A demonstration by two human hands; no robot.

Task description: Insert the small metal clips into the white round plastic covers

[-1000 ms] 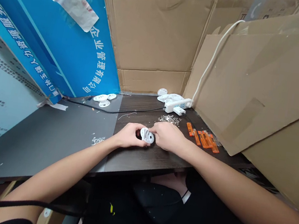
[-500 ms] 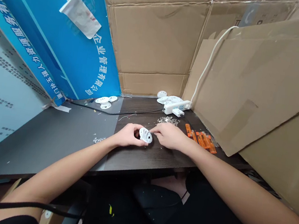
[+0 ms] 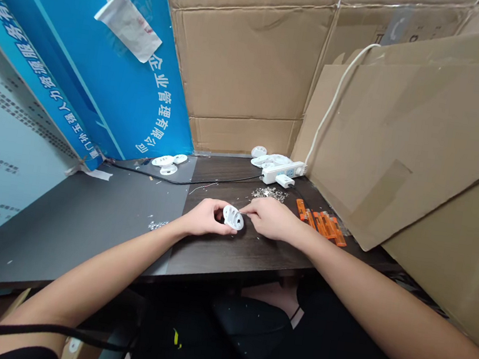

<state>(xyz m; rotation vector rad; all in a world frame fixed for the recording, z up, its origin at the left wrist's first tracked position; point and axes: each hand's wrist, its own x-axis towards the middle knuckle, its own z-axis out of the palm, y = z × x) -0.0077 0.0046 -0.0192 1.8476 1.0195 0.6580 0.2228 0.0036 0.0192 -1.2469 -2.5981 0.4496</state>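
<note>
A round white plastic piece (image 3: pixel 233 217) with slots and a dark hole is gripped along its edge by my left hand (image 3: pixel 207 218), tilted above the dark table. My right hand (image 3: pixel 270 216) is closed in a pinch at the piece's right edge; a thin, pale, pointed bit shows at its fingertips, too small to name. Just behind the right hand lies a heap of small shiny metal parts (image 3: pixel 269 193). A smaller scatter of shiny bits (image 3: pixel 158 225) rests beside my left forearm.
White round pieces (image 3: pixel 169 162) lie at the back left, more white pieces (image 3: pixel 271 160) at the back right. Near them sits a white power strip (image 3: pixel 282 172) with a plugged-in adapter (image 3: pixel 285 180). Orange strips (image 3: pixel 322 224) lie right of my hand. Cardboard (image 3: pixel 246 67) walls the table's back.
</note>
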